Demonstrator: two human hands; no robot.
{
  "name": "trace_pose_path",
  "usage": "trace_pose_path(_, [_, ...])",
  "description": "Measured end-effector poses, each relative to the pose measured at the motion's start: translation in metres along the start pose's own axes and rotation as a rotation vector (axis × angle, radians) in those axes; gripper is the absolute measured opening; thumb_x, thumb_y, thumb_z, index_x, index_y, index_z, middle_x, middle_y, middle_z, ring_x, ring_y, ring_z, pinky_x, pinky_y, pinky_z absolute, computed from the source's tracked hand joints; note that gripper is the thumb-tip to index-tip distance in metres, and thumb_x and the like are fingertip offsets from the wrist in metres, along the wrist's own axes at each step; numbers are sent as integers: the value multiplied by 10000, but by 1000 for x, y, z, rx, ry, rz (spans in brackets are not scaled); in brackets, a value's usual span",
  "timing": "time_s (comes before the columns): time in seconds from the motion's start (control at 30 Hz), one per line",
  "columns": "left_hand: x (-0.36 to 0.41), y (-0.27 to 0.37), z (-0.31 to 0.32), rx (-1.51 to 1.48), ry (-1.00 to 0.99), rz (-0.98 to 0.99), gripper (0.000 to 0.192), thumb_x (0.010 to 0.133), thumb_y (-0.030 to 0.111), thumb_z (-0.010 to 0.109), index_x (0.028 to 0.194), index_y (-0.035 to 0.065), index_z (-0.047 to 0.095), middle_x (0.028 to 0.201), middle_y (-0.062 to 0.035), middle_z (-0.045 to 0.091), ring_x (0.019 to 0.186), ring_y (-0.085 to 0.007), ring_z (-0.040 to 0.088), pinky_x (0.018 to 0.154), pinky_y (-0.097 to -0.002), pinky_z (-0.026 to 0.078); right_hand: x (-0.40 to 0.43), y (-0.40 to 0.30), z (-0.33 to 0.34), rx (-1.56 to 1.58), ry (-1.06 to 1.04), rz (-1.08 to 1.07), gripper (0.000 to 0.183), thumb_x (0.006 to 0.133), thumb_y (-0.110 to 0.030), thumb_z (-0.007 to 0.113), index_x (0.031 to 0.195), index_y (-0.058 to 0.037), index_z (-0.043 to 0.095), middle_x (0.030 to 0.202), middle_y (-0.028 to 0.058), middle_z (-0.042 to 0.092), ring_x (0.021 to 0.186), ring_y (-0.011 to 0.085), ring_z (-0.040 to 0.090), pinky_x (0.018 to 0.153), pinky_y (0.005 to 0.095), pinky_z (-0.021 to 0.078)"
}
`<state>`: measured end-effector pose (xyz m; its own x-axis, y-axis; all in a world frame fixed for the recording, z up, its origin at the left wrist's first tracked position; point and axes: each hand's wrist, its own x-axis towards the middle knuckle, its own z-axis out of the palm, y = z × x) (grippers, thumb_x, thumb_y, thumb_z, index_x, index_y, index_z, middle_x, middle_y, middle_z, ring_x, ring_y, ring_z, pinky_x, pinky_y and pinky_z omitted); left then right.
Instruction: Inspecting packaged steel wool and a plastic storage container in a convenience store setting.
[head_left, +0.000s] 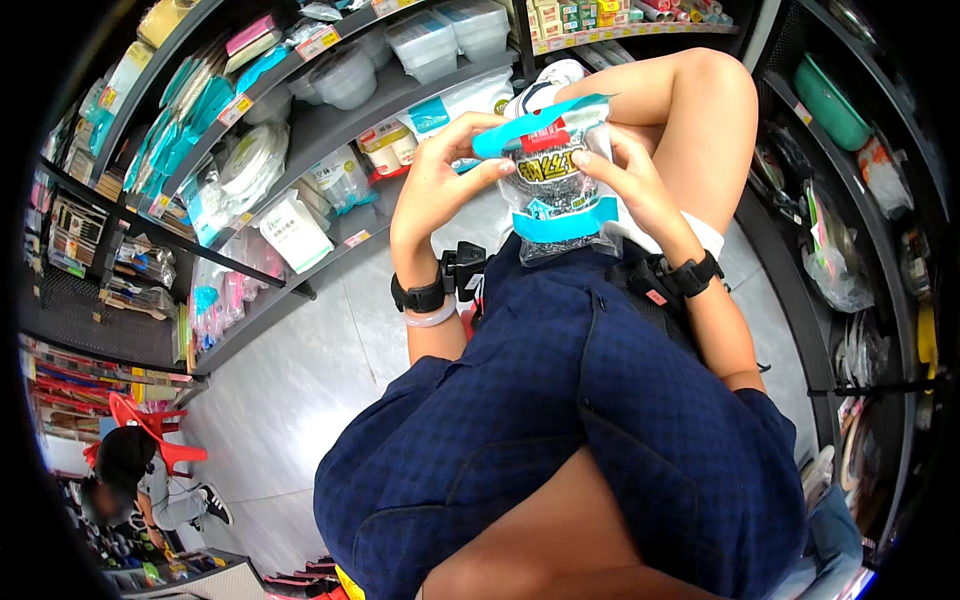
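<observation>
A clear and turquoise plastic pack of steel wool scouring balls (559, 199) is held up in front of my lap, its printed front facing me. My left hand (448, 166) grips its left edge, with the thumb on the front and the fingers partly hidden behind. On the opposite edge, my right hand (632, 171) holds it the same way, the thumb pressing near the printed label. Dark grey metal coils show through the clear film. Black straps with small devices are around both wrists.
Shelves on the left hold plastic food containers (425, 45), wrapped paper plates (251, 161) and a white packet (296, 231). On the right shelves are a green basin (831, 101) and bagged goods. A person (127, 469) is beside a red plastic chair (161, 435) at lower left.
</observation>
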<state>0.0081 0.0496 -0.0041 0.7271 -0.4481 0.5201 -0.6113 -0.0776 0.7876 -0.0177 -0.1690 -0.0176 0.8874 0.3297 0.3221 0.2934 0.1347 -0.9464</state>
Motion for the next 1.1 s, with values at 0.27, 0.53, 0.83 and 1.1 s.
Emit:
trace_pose_path(0.27, [-2,-2,6,45,10,-90,284,847,254,528,831,-27,562,673,5,517,631,-51,412,589,-221,382,-4,4,7,-21,28,-93,315,811,-133,584,1079,4,491,989,46,551,919,99,506,819,252,405])
trace_pose_path(0.53, [0,5,2,-24,-11,-31,338,896,234,447,768,-68,530,691,23,481,652,-44,373,564,-215,333,-2,1,5,2,87,-89,251,834,-210,567,947,14,578,904,28,572,816,74,510,753,221,408])
trace_pose_path(0.83, [-6,1,2,-125,-19,-22,395,915,271,404,658,-23,465,644,41,420,618,-45,328,526,-220,294,-4,7,-3,111,37,-17,221,840,-195,542,910,9,596,859,25,599,793,57,521,721,213,412])
trace_pose_path(1.1, [-13,-4,-4,-157,-121,-93,401,914,316,400,746,-25,528,660,35,456,624,-48,355,546,-224,329,-6,-1,0,213,41,49,208,831,-174,545,930,1,599,865,16,606,780,51,528,720,209,410])
